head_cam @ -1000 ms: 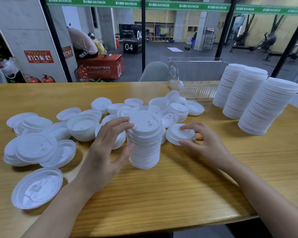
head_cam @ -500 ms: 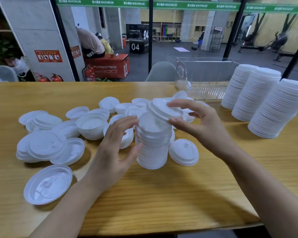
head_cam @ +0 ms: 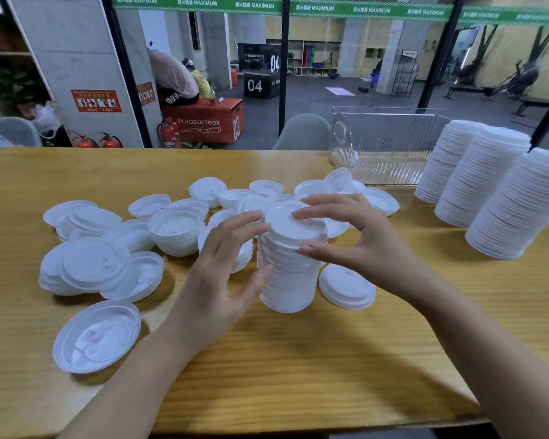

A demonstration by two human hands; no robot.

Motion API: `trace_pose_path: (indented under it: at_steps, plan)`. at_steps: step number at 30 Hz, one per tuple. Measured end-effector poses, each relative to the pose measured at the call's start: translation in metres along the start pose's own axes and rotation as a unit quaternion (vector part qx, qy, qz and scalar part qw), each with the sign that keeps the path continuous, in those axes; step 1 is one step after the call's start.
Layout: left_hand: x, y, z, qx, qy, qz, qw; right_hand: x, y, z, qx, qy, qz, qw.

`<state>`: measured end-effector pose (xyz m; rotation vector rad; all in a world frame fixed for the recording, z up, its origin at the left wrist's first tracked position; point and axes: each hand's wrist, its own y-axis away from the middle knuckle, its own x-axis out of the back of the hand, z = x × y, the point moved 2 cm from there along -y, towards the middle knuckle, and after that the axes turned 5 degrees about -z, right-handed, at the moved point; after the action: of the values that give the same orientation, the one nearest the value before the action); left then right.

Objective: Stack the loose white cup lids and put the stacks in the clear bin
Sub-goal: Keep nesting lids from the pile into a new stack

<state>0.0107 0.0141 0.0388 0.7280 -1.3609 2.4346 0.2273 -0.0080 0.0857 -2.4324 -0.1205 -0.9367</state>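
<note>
White cup lid stack (head_cam: 290, 264) is standing before the clear bin (head_cam: 384, 147); my left hand (head_cam: 216, 280), fingers spread, is steadying it, my right hand (head_cam: 358, 245) pinching its top. Bin is looking empty; many loose lids (head_cam: 178, 229) are waiting.

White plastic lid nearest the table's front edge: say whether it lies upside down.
Upside down: the white plastic lid shows its hollow inside, rim upward.
</note>
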Motion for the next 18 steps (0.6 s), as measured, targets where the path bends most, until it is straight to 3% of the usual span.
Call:
trace_pose_path:
  at_steps: [8,12,18]
  plan:
    - [0.001,0.000,0.000,-0.002,0.002,0.001,1.000,0.010,0.008,0.002,0.003,-0.010,0.023,1.000]
    - [0.000,0.000,0.000,-0.004,0.000,0.000,1.000,0.020,0.032,0.032,-0.043,0.039,0.052,0.997]
    - [0.000,-0.001,0.000,-0.004,0.002,0.000,1.000,0.005,0.067,0.076,-0.159,0.120,-0.066,0.978]
